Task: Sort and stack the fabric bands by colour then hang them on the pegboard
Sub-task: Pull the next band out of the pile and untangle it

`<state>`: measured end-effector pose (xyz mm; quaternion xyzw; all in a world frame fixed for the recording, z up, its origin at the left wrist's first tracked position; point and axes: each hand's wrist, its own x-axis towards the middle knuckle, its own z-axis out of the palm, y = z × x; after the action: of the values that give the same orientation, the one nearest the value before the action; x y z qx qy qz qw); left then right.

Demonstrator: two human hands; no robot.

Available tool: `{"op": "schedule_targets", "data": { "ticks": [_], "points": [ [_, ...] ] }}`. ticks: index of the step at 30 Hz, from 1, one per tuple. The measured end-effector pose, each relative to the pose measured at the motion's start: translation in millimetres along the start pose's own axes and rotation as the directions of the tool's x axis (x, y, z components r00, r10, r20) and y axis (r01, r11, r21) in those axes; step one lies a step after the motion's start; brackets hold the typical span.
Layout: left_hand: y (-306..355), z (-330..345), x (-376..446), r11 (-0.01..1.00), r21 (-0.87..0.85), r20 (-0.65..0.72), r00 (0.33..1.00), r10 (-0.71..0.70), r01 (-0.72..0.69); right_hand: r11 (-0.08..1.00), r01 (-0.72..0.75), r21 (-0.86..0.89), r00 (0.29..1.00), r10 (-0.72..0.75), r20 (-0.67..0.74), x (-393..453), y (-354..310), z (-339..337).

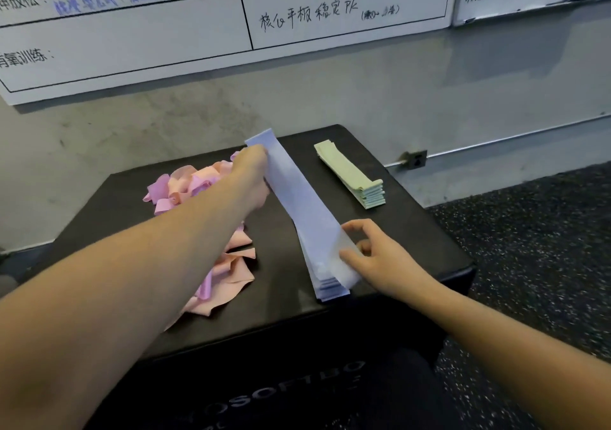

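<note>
A stack of pale blue fabric bands point(304, 205) lies lengthwise on the black box point(284, 300). My left hand point(253, 175) grips the far end of the top blue band. My right hand point(377, 257) pinches its near end between thumb and fingers, just above the stack. To the right, a neat stack of light green bands point(350, 173) lies flat. At the left, a loose heap of pink and peach bands point(198, 191) spreads under my left forearm, which hides part of it.
The black box stands against a grey concrete wall point(363, 99) with whiteboards point(132, 39) above. A wall socket point(417, 159) sits low at the right. Dark speckled floor point(535, 238) lies to the right of the box.
</note>
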<state>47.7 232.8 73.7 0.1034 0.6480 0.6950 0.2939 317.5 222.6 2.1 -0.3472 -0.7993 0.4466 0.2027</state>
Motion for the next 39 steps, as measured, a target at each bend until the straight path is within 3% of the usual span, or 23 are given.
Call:
{"op": "schedule_targets", "data": {
  "ticks": [7, 10, 16, 20, 25, 29, 33, 39],
  "points": [
    [-8, 18, 16, 0.964, 0.237, 0.137, 0.986, 0.091, -0.122, 0.969, -0.139, 0.204, 0.983, 0.11, 0.147, 36, -2, -2],
    [-28, 20, 39, 0.94, 0.32, 0.188, 0.98, 0.062, -0.12, 0.98, -0.189, 0.064, 0.959, 0.17, 0.225, 52, -2, -1],
    [-71, 21, 72, 0.778, 0.594, 0.168, 0.978, 0.126, -0.202, 0.965, -0.092, -0.244, 0.957, 0.153, 0.247, 66, 19, 15],
    [-88, 16, 97, 0.647, 0.718, 0.222, 0.965, 0.138, -0.257, 0.948, -0.07, -0.309, 0.946, 0.161, 0.281, 66, 26, 15],
    [-91, 19, 113, 0.568, 0.741, 0.364, 0.925, 0.111, -0.36, 0.934, -0.022, -0.357, 0.95, 0.131, 0.284, 66, 30, 17],
    [-79, 21, 124, 0.469, 0.79, 0.454, 0.891, -0.015, -0.395, 0.962, -0.015, -0.272, 0.96, 0.091, 0.266, 63, 35, 16],
    [-64, 26, 127, 0.379, 0.821, 0.512, 0.844, -0.16, -0.427, 0.941, -0.084, -0.328, 0.96, 0.164, 0.225, 64, 36, 19],
    [-54, 30, 119, 0.314, 0.861, 0.476, 0.85, -0.224, -0.4, 0.89, -0.105, -0.443, 0.948, 0.225, 0.227, 64, 34, 20]
  ]
}}
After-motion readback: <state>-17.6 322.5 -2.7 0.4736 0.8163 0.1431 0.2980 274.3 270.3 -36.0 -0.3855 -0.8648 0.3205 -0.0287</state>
